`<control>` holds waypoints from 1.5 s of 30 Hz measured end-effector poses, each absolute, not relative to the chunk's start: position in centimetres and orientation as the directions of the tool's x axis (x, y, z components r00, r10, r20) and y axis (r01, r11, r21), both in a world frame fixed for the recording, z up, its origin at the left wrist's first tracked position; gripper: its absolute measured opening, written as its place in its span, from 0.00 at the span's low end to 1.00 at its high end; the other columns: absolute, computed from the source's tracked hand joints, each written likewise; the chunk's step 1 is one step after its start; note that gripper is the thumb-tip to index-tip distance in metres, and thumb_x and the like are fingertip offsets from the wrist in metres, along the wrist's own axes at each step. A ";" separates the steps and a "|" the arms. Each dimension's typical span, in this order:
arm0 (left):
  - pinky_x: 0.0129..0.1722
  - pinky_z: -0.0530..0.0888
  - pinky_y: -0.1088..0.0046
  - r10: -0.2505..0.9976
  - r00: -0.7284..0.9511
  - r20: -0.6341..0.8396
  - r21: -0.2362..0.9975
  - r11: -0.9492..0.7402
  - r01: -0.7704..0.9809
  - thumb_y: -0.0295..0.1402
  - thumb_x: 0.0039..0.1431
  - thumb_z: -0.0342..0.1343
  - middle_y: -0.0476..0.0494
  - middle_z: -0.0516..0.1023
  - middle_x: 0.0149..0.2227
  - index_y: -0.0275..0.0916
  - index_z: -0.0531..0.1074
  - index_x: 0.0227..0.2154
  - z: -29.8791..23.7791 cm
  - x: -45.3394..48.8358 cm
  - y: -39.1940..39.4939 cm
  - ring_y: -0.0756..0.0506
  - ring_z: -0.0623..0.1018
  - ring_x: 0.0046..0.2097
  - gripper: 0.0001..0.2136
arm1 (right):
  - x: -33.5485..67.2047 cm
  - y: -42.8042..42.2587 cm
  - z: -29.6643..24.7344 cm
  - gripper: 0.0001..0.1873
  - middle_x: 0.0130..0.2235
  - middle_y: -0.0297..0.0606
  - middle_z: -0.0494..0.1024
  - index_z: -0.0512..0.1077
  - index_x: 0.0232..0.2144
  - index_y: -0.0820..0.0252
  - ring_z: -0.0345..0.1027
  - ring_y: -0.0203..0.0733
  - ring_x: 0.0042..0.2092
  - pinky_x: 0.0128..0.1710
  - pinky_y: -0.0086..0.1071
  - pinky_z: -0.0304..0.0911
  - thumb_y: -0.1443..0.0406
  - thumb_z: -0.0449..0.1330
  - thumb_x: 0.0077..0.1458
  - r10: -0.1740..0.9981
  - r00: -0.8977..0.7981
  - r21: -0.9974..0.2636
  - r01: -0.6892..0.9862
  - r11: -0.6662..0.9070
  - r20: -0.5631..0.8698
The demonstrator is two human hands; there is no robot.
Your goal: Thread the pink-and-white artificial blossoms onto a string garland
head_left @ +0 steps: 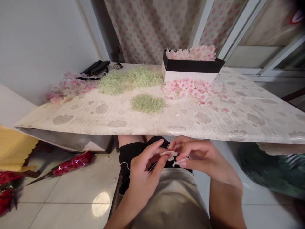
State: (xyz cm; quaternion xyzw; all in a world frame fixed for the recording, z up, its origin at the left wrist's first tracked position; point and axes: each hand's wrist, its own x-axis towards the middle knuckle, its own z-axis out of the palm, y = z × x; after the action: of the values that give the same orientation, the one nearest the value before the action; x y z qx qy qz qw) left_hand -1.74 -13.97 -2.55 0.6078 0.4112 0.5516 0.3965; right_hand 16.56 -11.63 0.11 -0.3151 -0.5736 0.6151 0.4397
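Above my lap, just in front of the table edge, my left hand pinches a pale artificial flower between thumb and fingers. Close beside it, my right hand is closed with thumb and fingertips on another small white flower piece. The fingertips of both hands nearly meet, and the exact shape of the pieces is partly hidden. On the table, pink and white artificial flowers lie heaped in front of a black-and-white box, which holds more of the same flowers.
Light green shredded filler lies mid-table, with larger clumps behind. More pink flowers and a black bag are at the left. A wrapped red bouquet rests on the floor. The patterned tablecloth covers the table.
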 end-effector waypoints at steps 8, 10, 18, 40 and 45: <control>0.54 0.70 0.56 0.783 0.146 0.604 0.774 -0.621 0.126 0.15 0.54 0.57 0.45 0.79 0.47 0.43 0.79 0.28 -1.7 -2.4 -13.3 0.40 0.74 0.54 0.14 | 16.6 -11.0 -0.5 0.06 0.50 0.35 0.77 0.82 0.27 0.48 0.69 0.47 0.54 0.50 0.41 0.67 0.67 0.71 0.45 0.845 -0.525 -0.964 -0.262 -0.048 0.101; 0.55 0.69 0.57 0.788 0.157 0.596 0.780 -0.614 0.120 0.16 0.54 0.58 0.45 0.77 0.50 0.44 0.79 0.28 -1.7 -2.4 -13.3 0.40 0.72 0.55 0.14 | 16.0 -11.2 -0.6 0.05 0.41 0.35 0.80 0.81 0.26 0.51 0.74 0.42 0.43 0.42 0.35 0.70 0.67 0.71 0.44 0.862 -0.502 -0.962 -0.262 -0.074 0.070; 0.50 0.70 0.68 0.943 0.225 0.246 0.969 -0.234 -0.080 0.27 0.64 0.51 0.47 0.71 0.42 0.49 0.68 0.51 -1.1 -2.9 -14.5 0.45 0.73 0.46 0.15 | 15.0 -12.5 0.3 0.06 0.30 0.31 0.76 0.74 0.31 0.56 0.70 0.33 0.31 0.31 0.26 0.66 0.70 0.66 0.50 0.929 -0.370 -0.992 -0.117 -0.043 0.003; 0.43 0.70 0.77 0.966 0.253 0.058 0.984 -0.012 -0.179 0.26 0.65 0.52 0.51 0.69 0.36 0.48 0.62 0.51 -1.6 -1.9 -14.3 0.51 0.71 0.39 0.14 | 14.8 -12.9 0.1 0.18 0.33 0.28 0.72 0.66 0.48 0.47 0.65 0.33 0.33 0.33 0.25 0.62 0.70 0.59 0.58 0.945 -0.328 -1.000 -0.008 0.007 0.009; 0.42 0.70 0.79 0.969 0.244 0.039 0.984 0.005 -0.178 0.26 0.65 0.53 0.52 0.69 0.35 0.49 0.63 0.51 -1.6 -1.5 -13.7 0.52 0.72 0.38 0.15 | 14.6 -12.6 -0.6 0.18 0.34 0.30 0.73 0.66 0.50 0.48 0.69 0.33 0.37 0.36 0.26 0.64 0.71 0.57 0.59 0.946 -0.325 -0.996 -0.084 -0.031 -0.002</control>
State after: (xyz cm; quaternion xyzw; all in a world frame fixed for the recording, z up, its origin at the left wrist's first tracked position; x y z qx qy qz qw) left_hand -1.51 -13.71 -1.60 0.5161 0.3833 0.4807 0.5963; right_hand 14.61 -12.62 -0.60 -0.3927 -0.5487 0.6012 0.4281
